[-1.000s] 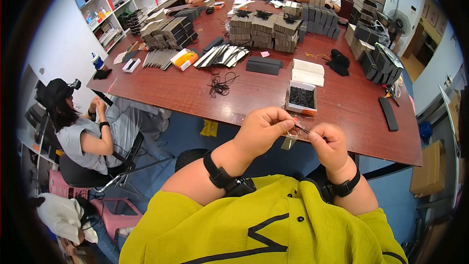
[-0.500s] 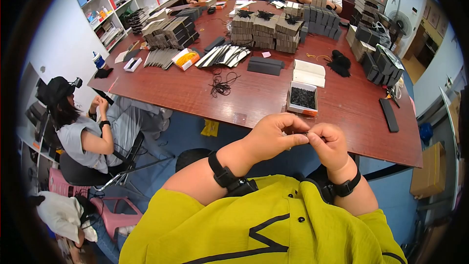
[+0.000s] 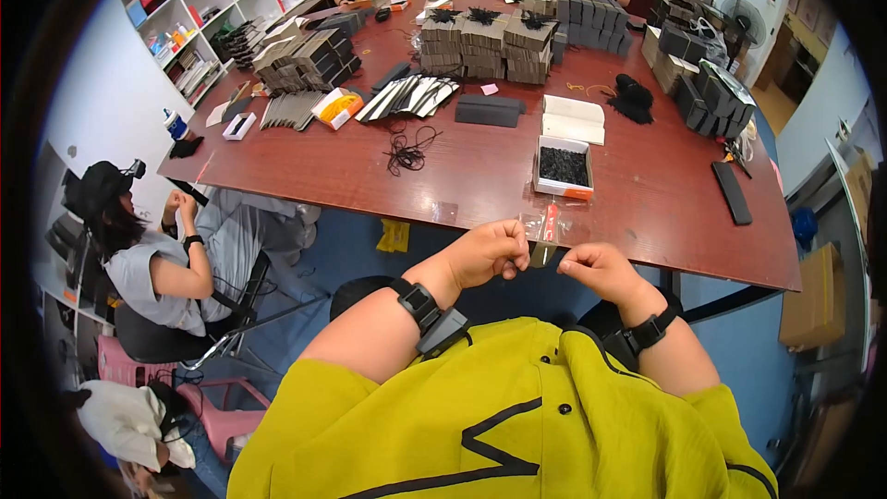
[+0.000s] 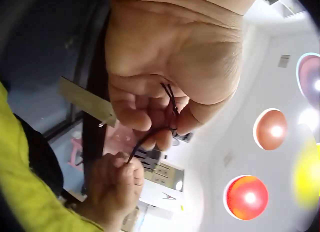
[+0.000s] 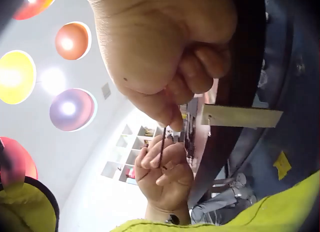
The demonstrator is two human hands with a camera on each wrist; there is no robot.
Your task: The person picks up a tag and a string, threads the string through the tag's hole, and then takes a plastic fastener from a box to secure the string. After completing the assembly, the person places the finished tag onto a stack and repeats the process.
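Note:
A thin black cord [image 4: 141,141] runs between my two hands. My left hand [image 3: 485,255] holds it with curled fingers, and two short cord ends show inside the palm in the left wrist view. Thumb and forefinger of my right hand [image 3: 605,272] pinch the cord's other end, which stretches as a straight dark line [image 5: 162,149] in the right wrist view. Both hands are in front of the table's near edge, a small gap apart. A flat greyish strip [image 5: 245,117] with a small hole juts from that edge beside the hands.
An open white-and-orange box [image 3: 577,191] of small black pieces stands on the red-brown table [image 3: 480,171]. Loose black cords [image 3: 407,155], a dark folded card [image 3: 490,111] and stacked grey blocks [image 3: 443,51] lie beyond. One person [image 3: 171,254] sits at left; others sit across.
My hands have drawn apart from where their fingertips met, the left one moving left, with the cord now stretched between them. The head view has shifted slightly.

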